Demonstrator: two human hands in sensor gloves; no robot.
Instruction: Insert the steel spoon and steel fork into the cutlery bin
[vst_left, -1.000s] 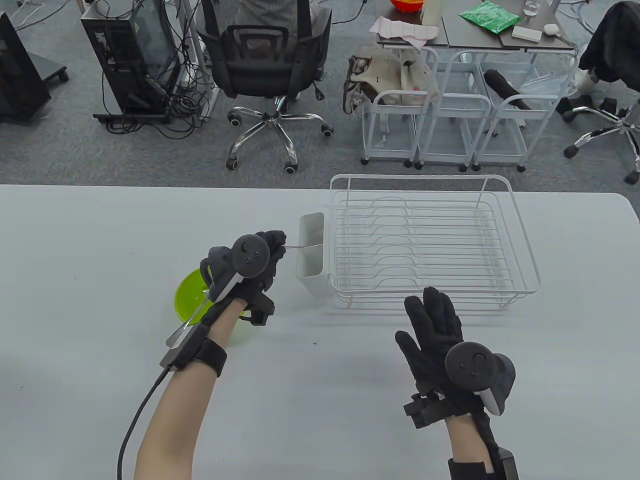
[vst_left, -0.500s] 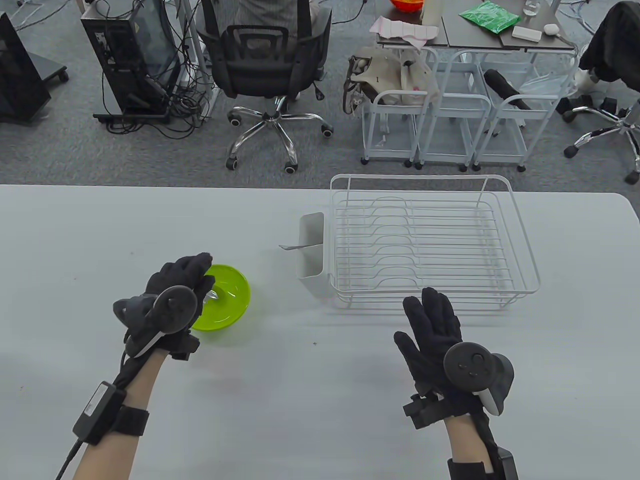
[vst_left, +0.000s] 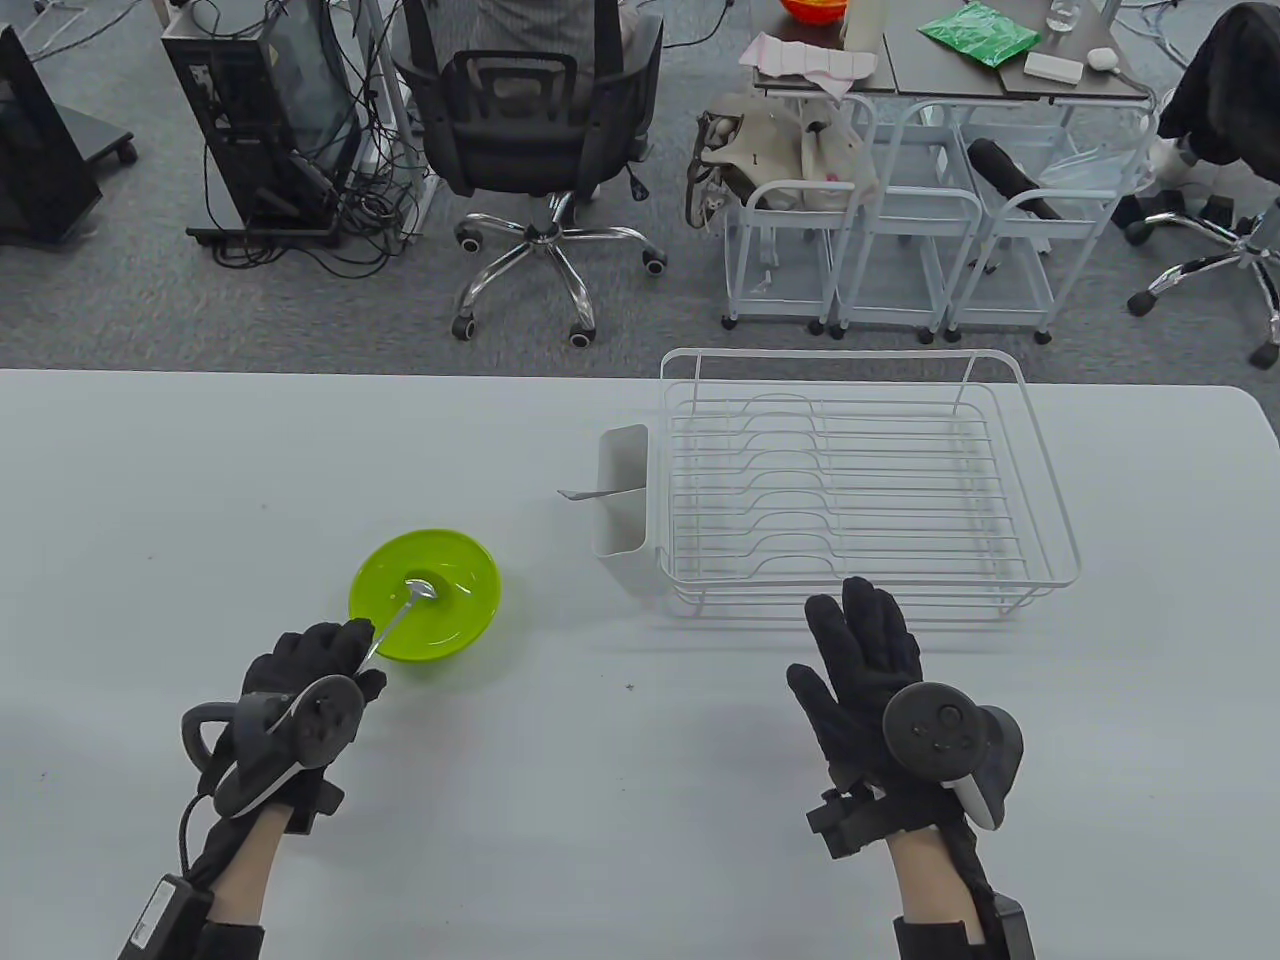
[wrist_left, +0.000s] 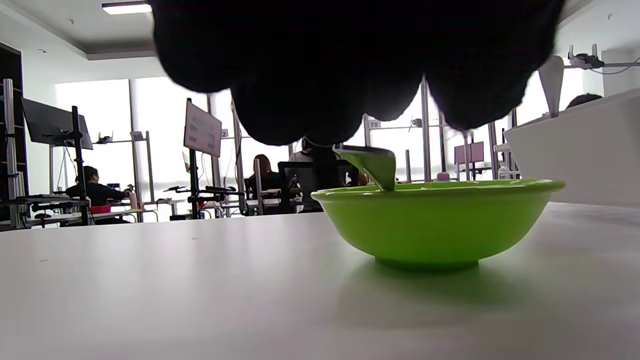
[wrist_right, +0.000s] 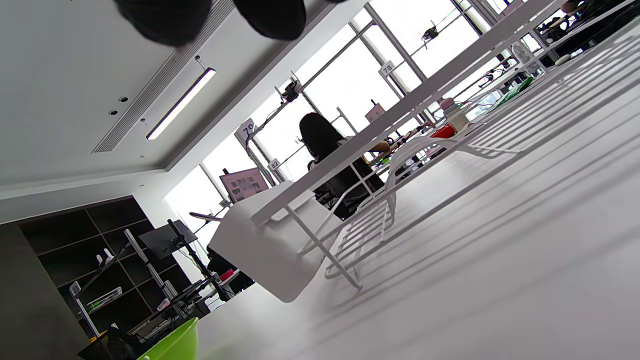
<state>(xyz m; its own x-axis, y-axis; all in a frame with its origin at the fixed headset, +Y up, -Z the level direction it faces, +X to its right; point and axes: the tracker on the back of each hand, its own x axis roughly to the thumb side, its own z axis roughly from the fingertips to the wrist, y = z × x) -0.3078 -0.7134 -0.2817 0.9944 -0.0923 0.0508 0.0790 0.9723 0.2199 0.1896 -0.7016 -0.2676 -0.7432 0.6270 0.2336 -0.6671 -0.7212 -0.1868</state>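
Observation:
The steel spoon (vst_left: 400, 612) lies in a green bowl (vst_left: 460, 600), its handle pointing down-left over the rim. My left hand (vst_left: 355, 648) is at the bowl's near-left rim and grips the end of the handle; in the left wrist view the handle (wrist_left: 372, 165) comes out from under my fingers (wrist_left: 320, 100) into the bowl (wrist_left: 435, 220). The steel fork (vst_left: 578, 493) stands in the white cutlery bin (vst_left: 622, 520), its handle leaning out to the left. My right hand (vst_left: 860, 640) lies open and flat on the table, holding nothing.
The bin hangs on the left end of a white wire dish rack (vst_left: 860, 480), just ahead of my right hand. The rack (wrist_right: 400, 200) and bin (wrist_right: 260, 250) also show in the right wrist view. Office chairs and carts stand beyond the table's far edge.
My left hand let go of the fork at the bin, moved back left over the bowl, then drew back to the spoon's handle end. The right hand has not moved.

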